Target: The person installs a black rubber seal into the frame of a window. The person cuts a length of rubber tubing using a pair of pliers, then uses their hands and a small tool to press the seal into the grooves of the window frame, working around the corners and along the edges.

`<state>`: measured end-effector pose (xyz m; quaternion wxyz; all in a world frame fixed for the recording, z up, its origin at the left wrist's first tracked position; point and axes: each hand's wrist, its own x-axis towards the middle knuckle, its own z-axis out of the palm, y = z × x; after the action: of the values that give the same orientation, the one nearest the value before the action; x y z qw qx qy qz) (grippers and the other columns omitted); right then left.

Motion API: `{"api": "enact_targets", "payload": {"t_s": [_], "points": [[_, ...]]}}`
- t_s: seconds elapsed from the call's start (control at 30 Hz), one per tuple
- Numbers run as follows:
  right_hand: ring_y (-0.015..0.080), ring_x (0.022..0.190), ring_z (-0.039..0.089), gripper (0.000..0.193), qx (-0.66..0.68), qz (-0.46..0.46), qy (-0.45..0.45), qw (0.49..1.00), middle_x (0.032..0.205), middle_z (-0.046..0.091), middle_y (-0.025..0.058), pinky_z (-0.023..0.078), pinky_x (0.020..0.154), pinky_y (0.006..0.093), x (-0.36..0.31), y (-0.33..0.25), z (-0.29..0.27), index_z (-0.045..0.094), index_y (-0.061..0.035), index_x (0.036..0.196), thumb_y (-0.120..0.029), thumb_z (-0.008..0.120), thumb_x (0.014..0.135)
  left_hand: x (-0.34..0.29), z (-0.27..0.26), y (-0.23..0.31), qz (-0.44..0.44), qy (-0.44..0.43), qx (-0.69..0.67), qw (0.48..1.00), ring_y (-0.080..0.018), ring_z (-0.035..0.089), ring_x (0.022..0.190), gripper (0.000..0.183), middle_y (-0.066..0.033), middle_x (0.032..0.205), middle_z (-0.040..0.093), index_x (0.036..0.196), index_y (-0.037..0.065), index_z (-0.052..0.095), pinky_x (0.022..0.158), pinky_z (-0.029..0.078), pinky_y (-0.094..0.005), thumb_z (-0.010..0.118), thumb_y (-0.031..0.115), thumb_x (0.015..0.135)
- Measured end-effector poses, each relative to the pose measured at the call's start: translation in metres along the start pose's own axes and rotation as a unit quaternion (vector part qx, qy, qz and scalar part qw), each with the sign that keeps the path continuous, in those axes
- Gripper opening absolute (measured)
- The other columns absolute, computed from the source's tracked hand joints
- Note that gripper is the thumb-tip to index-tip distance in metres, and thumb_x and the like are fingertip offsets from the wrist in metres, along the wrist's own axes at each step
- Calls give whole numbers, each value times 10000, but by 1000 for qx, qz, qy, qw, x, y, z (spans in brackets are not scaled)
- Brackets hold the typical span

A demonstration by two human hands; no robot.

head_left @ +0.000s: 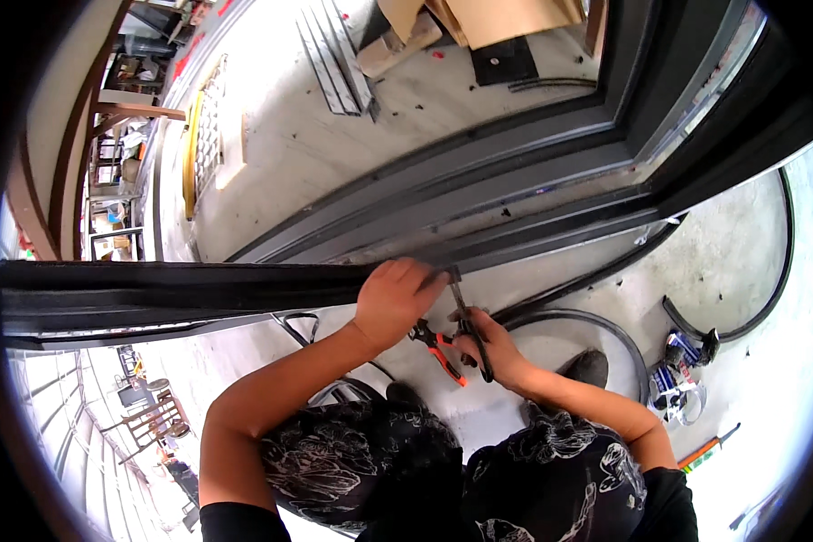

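Metal bars (337,68) lie on the floor (280,172) beyond the frame (542,167).

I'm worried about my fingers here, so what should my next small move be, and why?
Perhaps shift your left hand slightly leftward along the long black frame rail. Its blurred fingers sit close beside the black-handled tool with a slim metal shaft held in your right hand; any gap is hard to judge, so a slip might catch them.
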<state>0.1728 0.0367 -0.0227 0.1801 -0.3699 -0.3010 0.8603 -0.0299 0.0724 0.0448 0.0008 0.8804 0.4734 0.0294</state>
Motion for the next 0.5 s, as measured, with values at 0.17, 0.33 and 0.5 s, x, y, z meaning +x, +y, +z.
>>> {"api": "enact_targets", "payload": {"t_s": [0.17,0.33,0.5], "points": [[129,702,544,317,-81,-69,26,994,786,572,8,444,613,285,19,25,5,519,-18,1210,-124,593,920,-12,4,-5,-12,-36,25,999,-248,605,802,275,-50,891,616,1046,148,701,603,500,-395,623,212,790],[71,608,438,190,-114,-211,28,970,752,518,-26,341,500,253,24,11,-14,572,-31,1104,-83,531,926,13,-5,4,42,-14,16,999,-299,604,954,300,-114,998,627,1068,88,645,775,524,-422,568,219,810],[346,815,612,418,-355,-310,90,877,994,645,261,461,735,425,20,-16,-22,564,-37,1292,-316,475,994,17,19,0,43,96,51,993,-270,566,942,408,-130,1018,592,1145,44,632,763,506,-398,580,186,767]]}}
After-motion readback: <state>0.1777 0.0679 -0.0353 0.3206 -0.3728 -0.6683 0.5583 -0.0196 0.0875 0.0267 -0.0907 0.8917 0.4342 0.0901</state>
